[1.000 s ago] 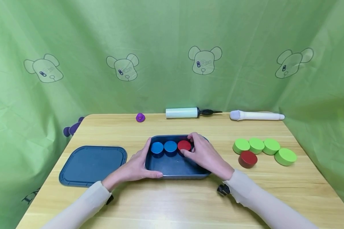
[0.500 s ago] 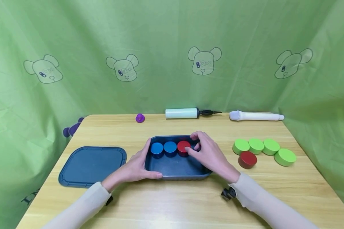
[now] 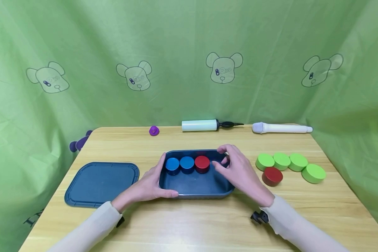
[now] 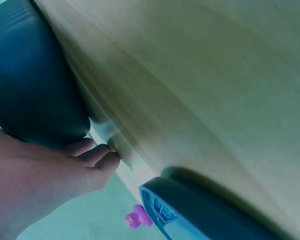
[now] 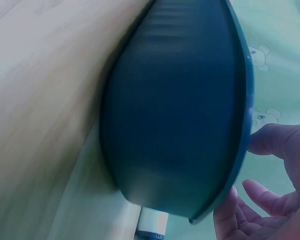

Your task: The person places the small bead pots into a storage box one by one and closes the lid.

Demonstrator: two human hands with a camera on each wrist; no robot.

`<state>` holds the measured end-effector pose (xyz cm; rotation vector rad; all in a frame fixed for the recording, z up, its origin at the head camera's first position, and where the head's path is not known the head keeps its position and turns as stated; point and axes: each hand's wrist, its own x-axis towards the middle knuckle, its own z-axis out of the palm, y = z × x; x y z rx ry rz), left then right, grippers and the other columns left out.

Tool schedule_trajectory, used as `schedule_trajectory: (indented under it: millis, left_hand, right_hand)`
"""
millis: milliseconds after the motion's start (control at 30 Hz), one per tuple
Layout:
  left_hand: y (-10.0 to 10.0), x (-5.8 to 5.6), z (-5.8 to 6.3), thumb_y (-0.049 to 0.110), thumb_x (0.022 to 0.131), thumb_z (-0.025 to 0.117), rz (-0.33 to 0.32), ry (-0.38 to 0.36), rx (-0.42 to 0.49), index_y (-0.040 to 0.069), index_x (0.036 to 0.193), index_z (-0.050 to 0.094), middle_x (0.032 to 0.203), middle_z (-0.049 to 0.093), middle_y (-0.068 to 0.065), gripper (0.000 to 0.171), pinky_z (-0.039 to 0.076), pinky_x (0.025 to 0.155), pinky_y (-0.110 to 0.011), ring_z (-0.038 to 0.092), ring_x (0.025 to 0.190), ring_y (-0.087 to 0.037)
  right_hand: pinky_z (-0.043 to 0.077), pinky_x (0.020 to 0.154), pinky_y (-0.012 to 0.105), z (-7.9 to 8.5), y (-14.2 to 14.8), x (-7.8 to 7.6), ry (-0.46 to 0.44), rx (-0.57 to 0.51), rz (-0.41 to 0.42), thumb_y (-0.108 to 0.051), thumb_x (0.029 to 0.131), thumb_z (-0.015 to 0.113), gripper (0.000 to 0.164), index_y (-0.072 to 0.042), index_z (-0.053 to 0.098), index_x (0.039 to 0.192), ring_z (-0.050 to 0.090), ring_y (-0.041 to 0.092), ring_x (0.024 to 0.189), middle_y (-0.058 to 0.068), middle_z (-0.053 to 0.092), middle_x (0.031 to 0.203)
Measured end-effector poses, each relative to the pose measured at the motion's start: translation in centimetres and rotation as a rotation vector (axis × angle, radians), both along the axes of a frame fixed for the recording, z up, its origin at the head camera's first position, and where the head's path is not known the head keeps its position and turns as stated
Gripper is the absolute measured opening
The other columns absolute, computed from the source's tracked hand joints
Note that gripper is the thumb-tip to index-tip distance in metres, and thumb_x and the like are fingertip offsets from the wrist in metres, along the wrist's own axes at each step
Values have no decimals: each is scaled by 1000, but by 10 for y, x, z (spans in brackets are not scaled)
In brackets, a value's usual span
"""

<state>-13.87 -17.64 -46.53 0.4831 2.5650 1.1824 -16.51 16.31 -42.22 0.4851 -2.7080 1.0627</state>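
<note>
A dark blue plastic box stands in the middle of the table in the head view. Along its back wall sit two blue discs and one red disc, in a row from the left. My left hand holds the box's left end, thumb along the front rim and fingers along the side. Over the right end, my right hand has its fingers loosely bent, with nothing between thumb and fingers. The right wrist view shows those fingertips close to the rim of the box.
The box's lid lies on the left. Several green discs and a dark red disc are grouped on the right. A purple rubber duck, a hand pump and a white toy microphone line the back edge.
My right hand has let go of the red disc and drawn back to the right. The red disc stays beside the blue ones. My left hand keeps its hold on the box.
</note>
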Motion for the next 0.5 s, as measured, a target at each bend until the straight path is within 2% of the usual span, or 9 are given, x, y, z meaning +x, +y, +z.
schedule_trajectory:
  millis: [233,500]
  left_hand:
    - [0,0,0,63,83,91,-3,-1,2,27,176,-9,181,12,-12,141,27,123,-70,20,163,-41]
    - [-1,0,1,61,83,91,-3,-3,-2,29,176,-10,181,12,-13,141,27,123,-69,20,163,-42]
  right_hand:
    - [59,79,41,7,16,5,-13,-1,-24,-21,100,82,42,-8,64,134,69,23,93,12,66,130]
    - [57,79,43,8,38,9,-20,10,-60,-24,102,79,41,-7,64,136,69,29,96,10,65,124]
